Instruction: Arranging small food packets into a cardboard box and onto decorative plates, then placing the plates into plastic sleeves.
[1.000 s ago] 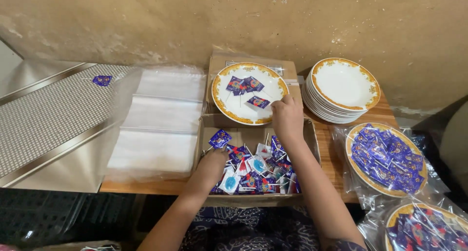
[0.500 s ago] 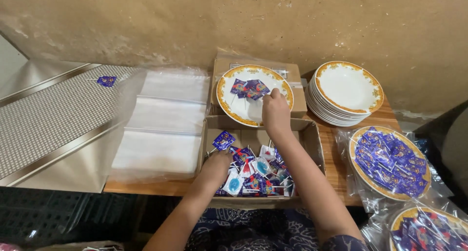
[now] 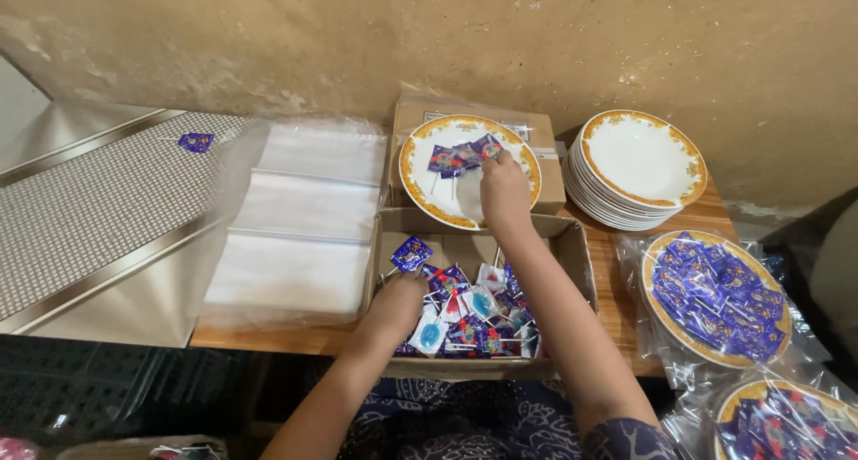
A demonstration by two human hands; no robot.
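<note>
The right hand [image 3: 502, 187] reaches over the gold-rimmed plate [image 3: 420, 178], its fingers pinched on a purple wrapped lollipop [image 3: 490, 149] beside a few more lying at the plate's far side. The left hand [image 3: 398, 301] is in the near cardboard box [image 3: 572, 254], fingers curled among the loose lollipops [image 3: 474, 312]; whether it grips one is hard to tell. A stack of plates [image 3: 639, 165] stands to the right, clear bags [image 3: 299, 214] to the left on the bench [image 3: 617, 312].

Blue wrapped lollipops [image 3: 460, 159] on gold-rimmed plate [image 3: 420, 181]
</note>
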